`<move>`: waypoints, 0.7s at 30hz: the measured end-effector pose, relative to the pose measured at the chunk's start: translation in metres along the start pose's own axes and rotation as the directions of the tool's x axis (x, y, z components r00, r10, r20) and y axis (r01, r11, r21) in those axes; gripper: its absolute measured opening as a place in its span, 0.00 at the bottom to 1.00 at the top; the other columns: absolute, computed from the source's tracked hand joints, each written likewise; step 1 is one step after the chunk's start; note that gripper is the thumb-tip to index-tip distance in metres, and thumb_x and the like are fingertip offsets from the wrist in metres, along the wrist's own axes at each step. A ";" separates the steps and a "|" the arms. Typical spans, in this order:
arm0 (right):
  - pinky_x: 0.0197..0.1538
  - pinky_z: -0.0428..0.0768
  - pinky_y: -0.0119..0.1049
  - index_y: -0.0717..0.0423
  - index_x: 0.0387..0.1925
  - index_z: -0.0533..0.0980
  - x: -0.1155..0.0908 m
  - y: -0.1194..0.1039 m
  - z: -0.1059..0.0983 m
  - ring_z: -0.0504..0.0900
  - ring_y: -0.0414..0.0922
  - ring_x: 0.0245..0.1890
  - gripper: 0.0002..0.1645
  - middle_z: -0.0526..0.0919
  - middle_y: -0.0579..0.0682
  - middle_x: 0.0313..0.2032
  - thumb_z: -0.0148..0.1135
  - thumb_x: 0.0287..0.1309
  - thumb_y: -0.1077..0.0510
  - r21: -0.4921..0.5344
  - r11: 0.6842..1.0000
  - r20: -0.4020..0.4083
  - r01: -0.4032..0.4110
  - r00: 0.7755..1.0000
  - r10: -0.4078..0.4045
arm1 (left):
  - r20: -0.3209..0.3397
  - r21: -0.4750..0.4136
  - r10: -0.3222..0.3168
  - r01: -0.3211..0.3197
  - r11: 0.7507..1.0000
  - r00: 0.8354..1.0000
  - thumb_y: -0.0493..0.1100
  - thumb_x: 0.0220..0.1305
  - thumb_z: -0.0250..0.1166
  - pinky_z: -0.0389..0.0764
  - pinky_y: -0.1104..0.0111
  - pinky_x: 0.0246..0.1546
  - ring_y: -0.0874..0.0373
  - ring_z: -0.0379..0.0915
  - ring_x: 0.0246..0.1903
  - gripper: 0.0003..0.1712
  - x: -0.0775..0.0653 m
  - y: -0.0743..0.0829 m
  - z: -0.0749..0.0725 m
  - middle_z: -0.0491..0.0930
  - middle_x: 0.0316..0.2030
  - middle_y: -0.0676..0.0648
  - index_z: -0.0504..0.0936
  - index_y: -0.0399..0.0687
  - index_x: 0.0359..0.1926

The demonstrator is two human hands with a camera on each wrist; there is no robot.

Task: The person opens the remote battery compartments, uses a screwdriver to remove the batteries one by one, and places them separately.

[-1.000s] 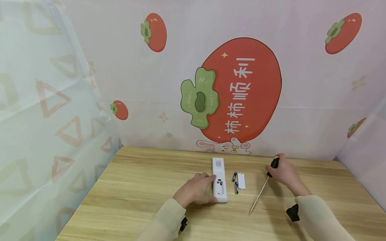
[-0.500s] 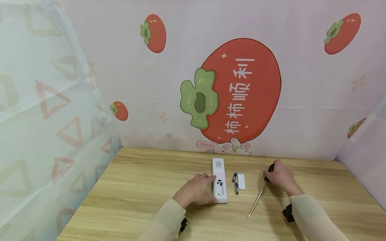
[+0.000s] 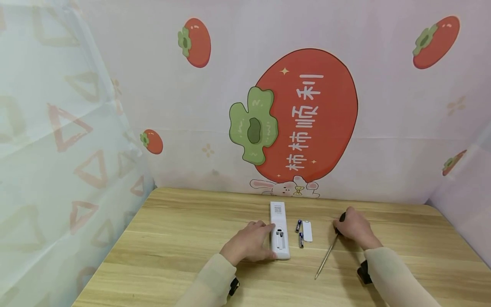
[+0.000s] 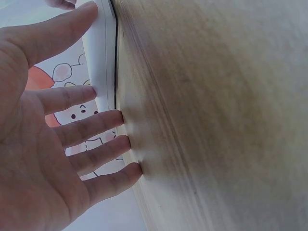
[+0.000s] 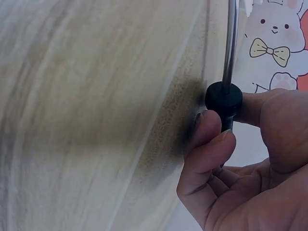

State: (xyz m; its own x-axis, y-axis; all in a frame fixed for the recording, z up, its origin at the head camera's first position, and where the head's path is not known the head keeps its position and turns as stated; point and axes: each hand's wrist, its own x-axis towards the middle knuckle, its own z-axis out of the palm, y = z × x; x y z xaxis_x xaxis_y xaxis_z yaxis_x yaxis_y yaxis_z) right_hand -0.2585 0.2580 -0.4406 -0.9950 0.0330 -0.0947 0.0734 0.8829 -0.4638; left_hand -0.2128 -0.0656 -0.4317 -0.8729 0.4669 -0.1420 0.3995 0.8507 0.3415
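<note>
A white remote control (image 3: 278, 216) lies face down with its battery compartment uncovered. My left hand (image 3: 249, 242) rests along its left side, thumb and index fingertip at the edge. In the left wrist view the fingers (image 4: 89, 127) are spread, three of them down at the wooden surface. My right hand (image 3: 354, 227) grips the black handle of a screwdriver (image 3: 327, 259), whose long metal shaft points toward the near side. The right wrist view shows fingers curled round the handle collar (image 5: 224, 98), close over the table. Between the hands lie two blue batteries (image 3: 298, 225) and a white battery cover (image 3: 307, 231).
The wooden table (image 3: 184, 221) ends at a back wall covering (image 3: 184, 162) printed with persimmons and a rabbit. Pale sheets hang at the left and right sides. Each wrist carries a black camera mount.
My right hand has moved left and lower with the screwdriver, bringing it closer to the table. The left hand, remote control, batteries and cover have stayed in place.
</note>
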 end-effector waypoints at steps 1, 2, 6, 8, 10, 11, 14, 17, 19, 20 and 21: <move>0.28 0.74 0.41 0.77 0.40 0.66 0.000 0.000 0.001 0.74 0.52 0.25 0.25 0.72 0.59 0.25 0.62 0.63 0.55 0.002 1.000 0.005 -0.002 1.000 0.002 | 0.001 -0.002 -0.001 0.001 1.000 1.000 0.62 0.54 0.77 0.76 0.52 0.60 0.48 0.68 0.63 0.48 0.000 0.000 0.000 0.74 0.63 0.46 0.71 0.52 0.73; 0.27 0.74 0.41 0.77 0.40 0.66 0.000 0.000 0.001 0.74 0.51 0.24 0.25 0.72 0.58 0.25 0.62 0.63 0.55 0.005 1.000 0.009 -0.002 1.000 0.001 | 0.001 -0.002 -0.002 0.002 1.000 1.000 0.62 0.54 0.77 0.76 0.52 0.60 0.48 0.68 0.63 0.48 0.000 0.000 0.000 0.74 0.64 0.46 0.71 0.52 0.73; 0.26 0.73 0.40 0.77 0.39 0.66 0.000 -0.001 0.002 0.74 0.51 0.23 0.24 0.72 0.58 0.25 0.61 0.65 0.55 0.013 1.000 0.018 -0.005 1.000 0.005 | 0.001 -0.003 0.000 0.000 1.000 1.000 0.62 0.54 0.77 0.76 0.53 0.60 0.48 0.68 0.63 0.48 -0.001 0.000 -0.001 0.74 0.64 0.47 0.71 0.52 0.73; 0.27 0.74 0.41 0.77 0.40 0.66 -0.001 -0.001 0.002 0.74 0.51 0.24 0.24 0.72 0.59 0.25 0.60 0.65 0.55 0.014 1.000 0.023 -0.008 1.000 0.007 | -0.001 0.000 0.003 -0.003 1.000 1.000 0.62 0.54 0.77 0.76 0.53 0.60 0.48 0.68 0.63 0.48 0.000 0.001 0.000 0.74 0.63 0.47 0.71 0.52 0.73; 0.28 0.74 0.42 0.78 0.41 0.65 -0.001 -0.001 0.002 0.74 0.52 0.25 0.25 0.72 0.59 0.26 0.60 0.65 0.55 0.012 1.000 0.024 -0.010 1.000 0.010 | -0.002 -0.002 0.004 -0.004 1.000 1.000 0.61 0.54 0.77 0.76 0.53 0.60 0.48 0.68 0.63 0.48 0.000 0.001 0.000 0.74 0.63 0.46 0.71 0.51 0.73; 0.28 0.75 0.42 0.78 0.42 0.65 -0.001 -0.002 0.002 0.75 0.52 0.25 0.25 0.72 0.59 0.26 0.59 0.65 0.55 0.011 1.000 0.026 -0.013 1.000 0.012 | -0.002 -0.003 0.004 -0.004 1.000 1.000 0.61 0.54 0.77 0.76 0.53 0.60 0.48 0.69 0.63 0.48 0.000 0.001 0.000 0.74 0.63 0.46 0.71 0.51 0.72; 0.30 0.76 0.44 0.79 0.44 0.64 -0.002 -0.003 0.000 0.75 0.54 0.27 0.27 0.72 0.61 0.28 0.59 0.65 0.54 0.020 1.000 0.029 -0.024 0.999 0.023 | 0.001 -0.007 -0.002 0.002 1.000 1.000 0.61 0.54 0.77 0.76 0.53 0.60 0.48 0.68 0.63 0.48 0.000 0.001 0.000 0.74 0.63 0.46 0.71 0.51 0.73; 0.33 0.77 0.46 0.80 0.49 0.62 -0.003 -0.004 -0.002 0.75 0.56 0.29 0.31 0.73 0.65 0.32 0.60 0.64 0.53 0.025 0.999 0.025 -0.034 0.999 0.034 | 0.003 -0.007 -0.005 0.005 1.000 1.000 0.61 0.54 0.77 0.76 0.52 0.60 0.47 0.68 0.63 0.48 0.000 0.000 0.001 0.74 0.64 0.46 0.71 0.51 0.73; 0.35 0.78 0.48 0.82 0.51 0.61 -0.003 -0.004 -0.003 0.76 0.57 0.31 0.34 0.74 0.68 0.34 0.60 0.64 0.53 0.025 0.999 0.021 -0.032 0.999 0.032 | 0.002 -0.003 -0.005 0.005 1.000 1.000 0.61 0.54 0.77 0.76 0.51 0.60 0.47 0.68 0.63 0.48 0.000 0.000 0.001 0.74 0.63 0.46 0.71 0.51 0.72; 0.36 0.79 0.50 0.82 0.53 0.60 -0.004 -0.004 -0.003 0.76 0.58 0.31 0.35 0.74 0.70 0.36 0.59 0.64 0.53 0.022 0.999 0.018 -0.028 0.999 0.028 | 0.000 -0.001 -0.002 0.002 1.000 1.000 0.61 0.54 0.77 0.76 0.51 0.60 0.47 0.68 0.62 0.48 0.001 -0.001 0.001 0.74 0.63 0.46 0.71 0.50 0.72; 0.37 0.79 0.51 0.83 0.54 0.60 -0.004 -0.004 -0.003 0.76 0.58 0.32 0.36 0.74 0.71 0.37 0.59 0.63 0.53 0.018 1.000 0.015 -0.025 1.000 0.025 | -0.001 0.003 -0.001 0.001 1.000 1.000 0.62 0.54 0.77 0.76 0.52 0.60 0.47 0.69 0.62 0.48 0.001 -0.001 0.001 0.74 0.63 0.46 0.71 0.51 0.72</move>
State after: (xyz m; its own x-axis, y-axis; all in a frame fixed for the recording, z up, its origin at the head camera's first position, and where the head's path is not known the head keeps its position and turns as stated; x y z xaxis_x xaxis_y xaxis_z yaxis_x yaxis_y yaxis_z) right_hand -0.2553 0.2562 -0.4355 -0.9917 0.0477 -0.1190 0.0993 0.8730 -0.4775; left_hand -0.2135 -0.0658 -0.4336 -0.8735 0.4659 -0.1409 0.3996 0.8518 0.3389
